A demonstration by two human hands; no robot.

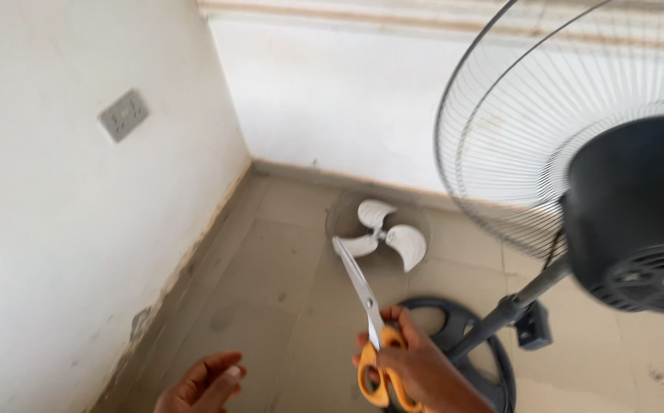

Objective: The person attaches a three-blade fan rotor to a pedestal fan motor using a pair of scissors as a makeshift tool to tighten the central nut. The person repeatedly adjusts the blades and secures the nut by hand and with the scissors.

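Note:
My right hand [420, 367] grips a pair of scissors [366, 306] by its orange handles, low in the middle of the view. The steel blades are together and point up and away toward a white three-bladed fan propeller [384, 233] that lies on the floor inside a wire guard [337, 214]. My left hand [206, 380] hovers open and empty at the bottom left, fingers spread, apart from the scissors.
A standing fan fills the right side: black motor housing [638, 214], rear wire guard [492, 130], grey pole [511, 306] and round black base [473, 344]. White walls meet in a corner, with a wall socket [124, 115] on the left wall. The floor is beige tile.

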